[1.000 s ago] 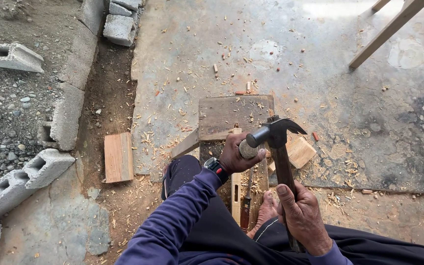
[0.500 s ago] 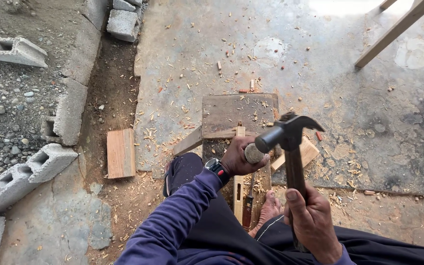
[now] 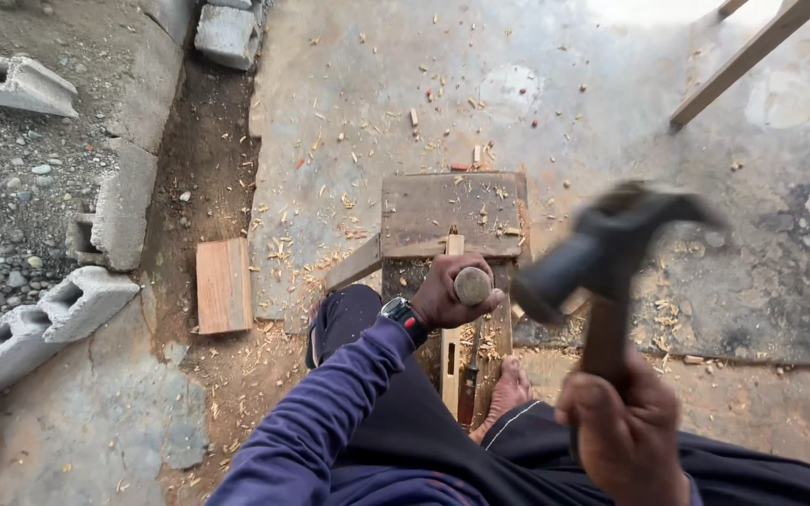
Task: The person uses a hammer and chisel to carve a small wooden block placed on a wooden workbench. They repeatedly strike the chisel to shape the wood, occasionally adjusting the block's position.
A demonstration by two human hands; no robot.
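My left hand (image 3: 449, 292) grips a chisel upright; its round wooden butt (image 3: 472, 285) shows above my fist. The chisel stands on a narrow pale wooden strip (image 3: 451, 361) that lies along a dark wooden bench (image 3: 442, 208). My right hand (image 3: 622, 429) holds a claw hammer (image 3: 604, 251) by its wooden handle. The hammer is raised to the right of the chisel and blurred with motion. A wristwatch (image 3: 402, 315) sits on my left wrist. A second tool with a red-brown handle (image 3: 468, 384) lies beside the strip. My bare foot (image 3: 507, 392) rests by the bench.
A short reddish board (image 3: 224, 284) lies on the dirt at left. Concrete blocks (image 3: 39, 319) and gravel line the left side. Wood chips cover the concrete floor. A slanted wooden leg (image 3: 747, 58) stands at the top right.
The hammer head has lifted off the chisel butt and swung up and to the right, toward the camera. My left hand has kept the chisel in place.
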